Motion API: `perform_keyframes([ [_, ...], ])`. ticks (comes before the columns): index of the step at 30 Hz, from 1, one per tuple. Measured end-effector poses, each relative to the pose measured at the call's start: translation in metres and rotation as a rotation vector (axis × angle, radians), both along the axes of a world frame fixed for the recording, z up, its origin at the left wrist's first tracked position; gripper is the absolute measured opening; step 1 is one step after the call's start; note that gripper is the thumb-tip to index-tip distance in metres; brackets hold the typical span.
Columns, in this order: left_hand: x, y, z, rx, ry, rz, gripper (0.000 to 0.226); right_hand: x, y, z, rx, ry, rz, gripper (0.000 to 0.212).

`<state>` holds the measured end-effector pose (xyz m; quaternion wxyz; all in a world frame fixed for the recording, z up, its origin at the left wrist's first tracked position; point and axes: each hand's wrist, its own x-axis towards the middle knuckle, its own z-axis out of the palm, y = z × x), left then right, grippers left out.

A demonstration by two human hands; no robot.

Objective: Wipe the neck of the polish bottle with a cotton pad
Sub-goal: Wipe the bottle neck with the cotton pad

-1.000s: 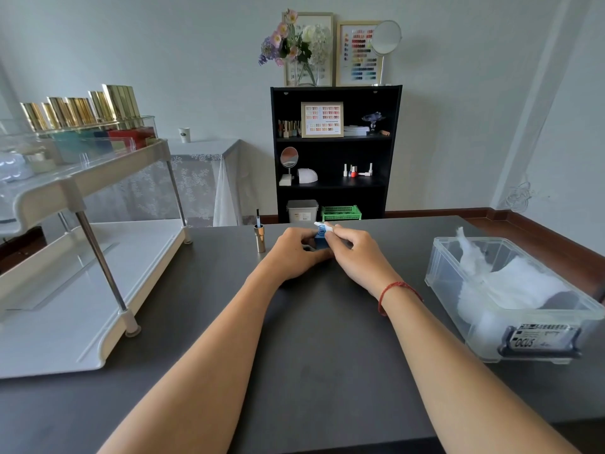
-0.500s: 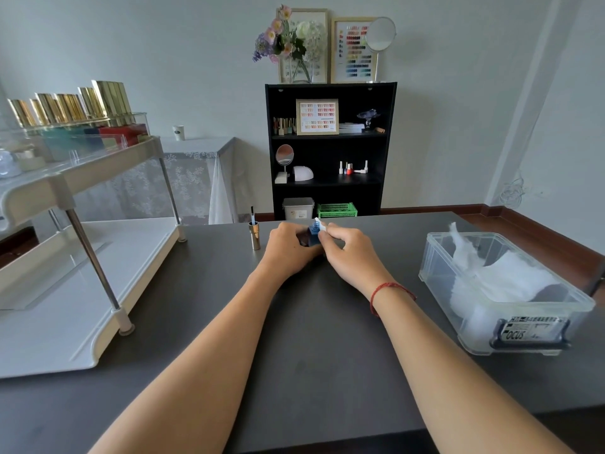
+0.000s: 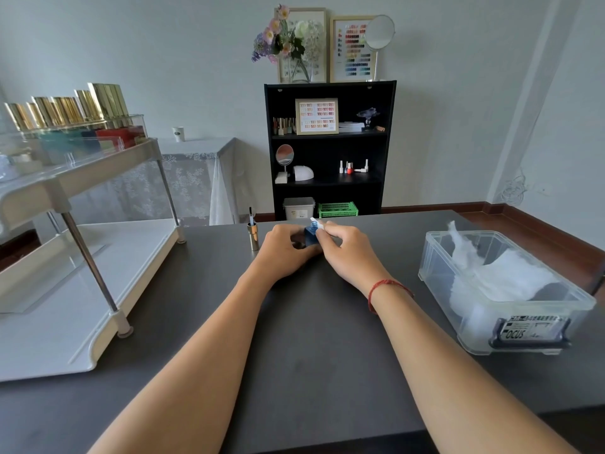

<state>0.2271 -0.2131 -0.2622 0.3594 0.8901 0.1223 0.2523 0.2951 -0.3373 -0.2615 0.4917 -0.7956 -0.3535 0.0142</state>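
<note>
A small blue polish bottle (image 3: pixel 310 236) stands on the dark table (image 3: pixel 311 322), uncapped, its threaded neck showing. My left hand (image 3: pixel 284 253) wraps around its body from the left and hides most of it. My right hand (image 3: pixel 343 250) pinches a small white cotton pad (image 3: pixel 317 222) against the right side of the neck. The bottle's gold cap with its brush (image 3: pixel 252 233) stands upright on the table just left of my left hand.
A clear plastic box (image 3: pixel 510 326) holding white cotton stands at the right. A white two-tier rack (image 3: pixel 65 290) with gold-capped bottles on top fills the left. A black shelf unit (image 3: pixel 329 149) stands behind the table against the wall.
Both hands stay on the bottle. The cotton pad has shifted slightly around the neck, from over the top toward its right side. The camera has tilted a little.
</note>
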Motion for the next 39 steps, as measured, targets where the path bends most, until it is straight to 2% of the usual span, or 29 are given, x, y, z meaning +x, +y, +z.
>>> perform_keyframes([
  [5, 0.003, -0.001, 0.001, 0.03, -0.008, 0.054, 0.017, -0.004, -0.001, -0.001, -0.02, -0.002, -0.004, 0.039],
  [13, 0.004, -0.003, 0.001, 0.084, 0.041, 0.086, 0.042, 0.0, 0.003, -0.004, -0.049, -0.004, -0.029, 0.039],
  [17, 0.002, -0.002, 0.001, 0.117, 0.09, 0.036, 0.038, 0.001, 0.002, -0.004, -0.064, 0.01, -0.017, 0.04],
  [21, -0.004, -0.001, 0.0, 0.041, 0.094, -0.033, 0.031, 0.001, 0.001, -0.001, -0.108, 0.0, -0.002, 0.042],
  [39, -0.001, 0.0, -0.003, 0.043, 0.06, 0.08, 0.02, -0.007, -0.001, -0.004, -0.077, -0.048, -0.03, 0.04],
])
